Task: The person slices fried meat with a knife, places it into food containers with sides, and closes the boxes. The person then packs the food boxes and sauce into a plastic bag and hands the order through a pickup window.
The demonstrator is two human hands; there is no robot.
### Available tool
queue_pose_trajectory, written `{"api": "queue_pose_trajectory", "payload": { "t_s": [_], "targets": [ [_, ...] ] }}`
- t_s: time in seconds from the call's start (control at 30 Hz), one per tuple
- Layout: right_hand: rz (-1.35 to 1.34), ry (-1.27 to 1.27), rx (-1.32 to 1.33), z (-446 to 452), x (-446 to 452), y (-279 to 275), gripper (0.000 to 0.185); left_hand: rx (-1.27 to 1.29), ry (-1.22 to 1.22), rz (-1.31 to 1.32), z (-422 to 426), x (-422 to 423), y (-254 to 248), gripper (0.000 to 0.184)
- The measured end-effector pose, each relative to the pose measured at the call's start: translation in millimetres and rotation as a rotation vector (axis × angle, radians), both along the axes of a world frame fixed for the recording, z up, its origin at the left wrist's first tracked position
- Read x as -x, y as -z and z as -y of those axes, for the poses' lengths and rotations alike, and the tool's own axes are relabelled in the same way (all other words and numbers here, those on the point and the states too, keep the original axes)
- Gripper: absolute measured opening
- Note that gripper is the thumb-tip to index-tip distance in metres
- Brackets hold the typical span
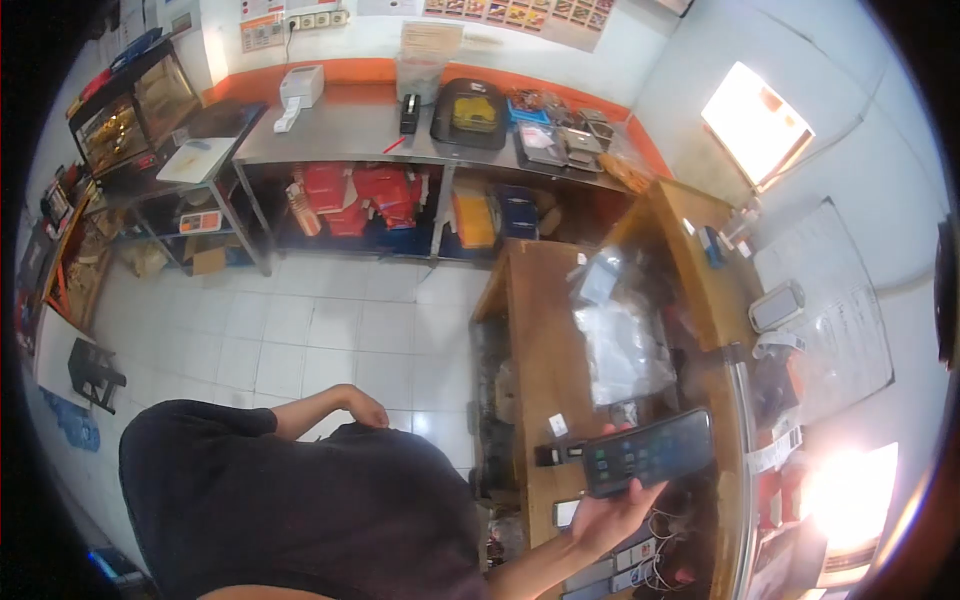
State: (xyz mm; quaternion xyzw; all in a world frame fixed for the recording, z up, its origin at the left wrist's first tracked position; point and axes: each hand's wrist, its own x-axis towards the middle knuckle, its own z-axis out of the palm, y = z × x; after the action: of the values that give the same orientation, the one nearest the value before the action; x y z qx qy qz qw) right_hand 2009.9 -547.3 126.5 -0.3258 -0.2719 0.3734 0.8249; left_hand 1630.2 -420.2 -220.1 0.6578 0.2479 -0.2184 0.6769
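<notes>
My right hand (605,515) holds a dark smartphone (648,452) over the wooden desk, its screen lit with rows of small icons. The thumb and fingers grip the phone's edges. In front of my black shirt, my left hand (366,407) is closed with curled fingers, close to the shirt's hem. Whether anything is inside that hand is hidden. Beneath and beside the phone, the wooden desk (540,330) carries a small black device (549,456) and a white paper slip (558,426). Clear plastic bags (625,345) lie farther back on it.
Against the far wall, a steel table (350,135) bears a white label printer (302,86), a black tray (485,135) and several electronic items. Red packages (385,195) sit on its lower shelf. A glass display case (110,135) stands left, with white floor tiles (290,320) between.
</notes>
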Motion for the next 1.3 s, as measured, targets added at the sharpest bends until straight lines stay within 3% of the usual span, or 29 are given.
{"api": "queue_pose_trajectory", "payload": {
  "t_s": [0.07, 0.13, 0.17, 0.27, 0.37, 0.43, 0.5, 0.57, 0.63, 0.73, 0.93, 1.07, 1.13, 1.3],
  "targets": [
    [-0.010, -0.054, 0.021, -6.3, 21.1, 0.9, 0.079, -0.014, -0.017, -0.039, 1.5, 15.7, -2.4, 0.023],
    [0.043, -0.100, -0.002, -12.6, 43.4, -1.2, 0.073, -0.274, 0.176, -0.126, -3.3, 24.4, -9.4, 0.024],
    [0.051, -0.121, 0.005, -16.1, 55.5, -2.7, 0.073, -0.426, 0.141, -0.142, 0.7, 30.0, -29.0, 0.027],
    [0.179, -0.169, -0.015, -29.8, 93.0, -1.3, 0.073, -0.554, 0.066, -0.219, -2.2, 48.6, -36.0, 0.030],
    [0.143, -0.178, 0.051, -42.3, 130.1, 4.3, 0.076, -0.609, -0.200, -0.023, -9.3, 62.3, -85.7, 0.035],
    [-0.020, -0.456, -0.080, -50.2, 151.9, 6.1, 0.079, -0.714, -0.196, 0.285, -24.1, 67.7, -119.7, 0.033],
    [-0.069, -0.472, -0.027, -56.3, 173.9, 12.2, 0.080, -0.541, -0.394, 0.425, -28.3, 69.6, -171.8, 0.047],
    [-0.118, -0.480, 0.018, -62.2, 194.7, 14.6, 0.080, -0.490, -0.485, 0.552, -23.6, 76.3, -240.4, 0.073],
    [-0.024, -0.629, -0.035, -71.4, 213.8, 12.5, 0.079, -0.599, -0.495, 0.628, -17.6, 80.4, -280.8, 0.099],
    [-0.019, -0.556, 0.073, -76.6, 246.2, 4.8, 0.087, -0.696, -0.558, 0.844, -8.5, 88.6, -327.3, 0.114],
    [0.073, -0.605, 0.113, -89.2, 285.6, 3.5, 0.086, -0.992, -0.666, 0.897, 0.3, 109.9, -340.4, 0.121],
    [0.076, -0.667, 0.092, -96.6, 296.5, 10.6, 0.082, -0.928, -0.662, 0.818, 3.7, 131.8, -347.4, 0.122],
    [0.163, -0.591, 0.193, -98.9, 304.8, 7.1, 0.078, -1.095, -0.697, 0.853, 4.3, 136.0, -340.3, 0.121],
    [0.161, -0.527, 0.234, -103.6, 315.8, 3.6, 0.071, -1.096, -0.689, 0.835, 2.6, 141.9, -340.0, 0.121]
  ]
}}
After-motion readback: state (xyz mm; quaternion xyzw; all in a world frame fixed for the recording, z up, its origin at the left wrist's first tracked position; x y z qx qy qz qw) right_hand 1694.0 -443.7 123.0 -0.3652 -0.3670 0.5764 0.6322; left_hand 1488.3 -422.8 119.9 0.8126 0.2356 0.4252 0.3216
